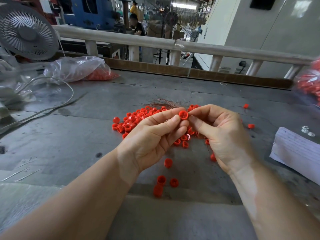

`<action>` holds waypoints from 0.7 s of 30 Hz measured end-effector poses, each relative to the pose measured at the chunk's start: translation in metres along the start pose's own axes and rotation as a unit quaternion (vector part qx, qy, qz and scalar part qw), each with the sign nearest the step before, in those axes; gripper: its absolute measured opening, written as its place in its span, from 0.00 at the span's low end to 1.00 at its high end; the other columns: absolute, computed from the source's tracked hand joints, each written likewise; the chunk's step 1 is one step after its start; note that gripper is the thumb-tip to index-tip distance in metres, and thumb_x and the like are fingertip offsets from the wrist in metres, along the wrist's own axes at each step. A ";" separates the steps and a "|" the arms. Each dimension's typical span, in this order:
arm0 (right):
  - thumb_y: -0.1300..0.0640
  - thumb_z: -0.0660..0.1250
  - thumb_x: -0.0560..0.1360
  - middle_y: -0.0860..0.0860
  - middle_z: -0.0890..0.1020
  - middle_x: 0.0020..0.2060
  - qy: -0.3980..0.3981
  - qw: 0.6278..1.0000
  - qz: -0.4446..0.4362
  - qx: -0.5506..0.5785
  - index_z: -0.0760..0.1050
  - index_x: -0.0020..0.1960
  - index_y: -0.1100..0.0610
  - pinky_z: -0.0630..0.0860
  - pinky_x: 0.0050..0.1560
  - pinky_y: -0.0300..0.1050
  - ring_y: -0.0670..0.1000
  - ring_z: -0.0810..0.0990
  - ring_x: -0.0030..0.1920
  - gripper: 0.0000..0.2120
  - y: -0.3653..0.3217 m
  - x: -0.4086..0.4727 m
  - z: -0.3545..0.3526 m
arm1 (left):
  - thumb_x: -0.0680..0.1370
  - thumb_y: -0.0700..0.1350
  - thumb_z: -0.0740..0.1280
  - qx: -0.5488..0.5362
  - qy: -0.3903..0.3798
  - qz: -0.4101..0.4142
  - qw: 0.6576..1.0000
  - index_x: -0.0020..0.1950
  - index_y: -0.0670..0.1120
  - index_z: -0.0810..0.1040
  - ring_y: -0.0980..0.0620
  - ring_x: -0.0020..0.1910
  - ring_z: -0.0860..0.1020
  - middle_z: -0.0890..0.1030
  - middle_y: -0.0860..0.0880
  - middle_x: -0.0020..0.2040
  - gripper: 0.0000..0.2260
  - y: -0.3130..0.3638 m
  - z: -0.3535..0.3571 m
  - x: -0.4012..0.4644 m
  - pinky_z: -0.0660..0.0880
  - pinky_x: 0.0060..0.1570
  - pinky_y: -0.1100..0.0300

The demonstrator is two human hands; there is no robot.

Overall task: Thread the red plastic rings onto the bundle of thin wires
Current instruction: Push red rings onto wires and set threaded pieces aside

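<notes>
The left hand (pixel 155 134) pinches 1 red ring (pixel 183 115) between thumb and forefinger, its crossed face toward the camera. The right hand (pixel 223 134) pinches at the ring's right edge, fingers curled; what it grips is too fine to tell. Behind the fingertips, the thin wires (pixel 166 102) fan out above a heap of loose rings (pixel 135 120) on the grey table (pixel 69 144).

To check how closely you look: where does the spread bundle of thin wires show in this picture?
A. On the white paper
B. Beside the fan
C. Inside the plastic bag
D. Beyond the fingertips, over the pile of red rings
D: the bundle of thin wires fans out just past the left hand and right hand, above the pile of red rings.
</notes>
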State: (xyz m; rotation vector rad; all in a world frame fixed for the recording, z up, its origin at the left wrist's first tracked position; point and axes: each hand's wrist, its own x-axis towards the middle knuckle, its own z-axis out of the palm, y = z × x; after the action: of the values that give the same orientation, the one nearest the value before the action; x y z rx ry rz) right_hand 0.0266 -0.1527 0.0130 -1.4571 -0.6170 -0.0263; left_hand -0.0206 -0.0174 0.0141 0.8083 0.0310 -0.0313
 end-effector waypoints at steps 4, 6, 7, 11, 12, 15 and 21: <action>0.57 0.69 0.63 0.45 0.81 0.29 -0.002 1.000 0.028 0.012 0.78 0.39 0.56 0.70 0.32 0.29 0.39 0.76 0.30 0.05 -0.001 0.000 0.001 | 0.65 0.35 0.65 0.017 -0.002 0.003 1.000 0.37 0.41 0.85 0.56 0.32 0.82 0.83 0.46 0.35 0.09 0.000 -0.001 0.000 0.79 0.34 0.67; 0.57 0.69 0.63 0.45 0.81 0.28 -0.004 0.999 0.040 0.018 0.78 0.39 0.56 0.70 0.31 0.28 0.39 0.76 0.30 0.06 -0.001 0.000 0.001 | 0.65 0.35 0.65 0.023 -0.004 0.004 1.000 0.37 0.41 0.85 0.56 0.32 0.82 0.83 0.46 0.35 0.09 0.000 -0.001 0.000 0.79 0.34 0.67; 0.56 0.69 0.63 0.45 0.81 0.28 -0.004 0.999 0.043 0.020 0.78 0.39 0.56 0.70 0.31 0.29 0.39 0.76 0.30 0.06 -0.001 0.000 0.001 | 0.65 0.35 0.65 0.023 -0.004 0.004 1.000 0.38 0.41 0.85 0.56 0.33 0.82 0.83 0.46 0.35 0.09 0.000 -0.001 0.000 0.79 0.35 0.67; 0.57 0.70 0.63 0.47 0.82 0.29 0.006 0.998 0.052 0.041 0.78 0.38 0.56 0.71 0.31 0.30 0.41 0.78 0.31 0.05 0.001 0.000 0.001 | 0.66 0.35 0.65 0.014 -0.011 0.001 1.000 0.39 0.41 0.85 0.56 0.34 0.82 0.83 0.46 0.35 0.09 -0.001 -0.002 0.001 0.79 0.36 0.67; 0.57 0.70 0.62 0.47 0.82 0.30 0.009 0.997 0.056 0.051 0.79 0.37 0.55 0.72 0.32 0.31 0.42 0.79 0.31 0.04 0.001 0.000 0.001 | 0.66 0.35 0.65 0.012 -0.013 0.001 1.000 0.39 0.41 0.85 0.56 0.34 0.82 0.83 0.46 0.36 0.09 -0.001 -0.002 0.001 0.79 0.36 0.67; 0.57 0.71 0.62 0.48 0.83 0.31 0.013 0.996 0.063 0.060 0.80 0.35 0.54 0.74 0.34 0.32 0.43 0.80 0.33 0.02 0.001 0.001 0.000 | 0.67 0.35 0.64 0.006 -0.022 0.003 1.000 0.39 0.41 0.85 0.56 0.35 0.82 0.83 0.46 0.36 0.09 -0.001 -0.001 0.000 0.79 0.37 0.66; 0.55 0.70 0.61 0.48 0.83 0.31 0.012 0.997 0.078 0.025 0.80 0.36 0.55 0.73 0.34 0.31 0.42 0.79 0.33 0.06 0.001 0.001 -0.001 | 0.68 0.36 0.64 -0.007 -0.018 0.010 1.000 0.38 0.41 0.85 0.56 0.34 0.82 0.82 0.47 0.34 0.09 -0.002 -0.001 0.002 0.79 0.39 0.66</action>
State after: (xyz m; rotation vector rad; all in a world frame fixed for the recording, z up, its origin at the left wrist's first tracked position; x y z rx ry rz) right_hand 0.0279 -0.1536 0.0126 -1.4500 -0.4807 0.0934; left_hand -0.0185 -0.0179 0.0120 0.7941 -0.0117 -0.0261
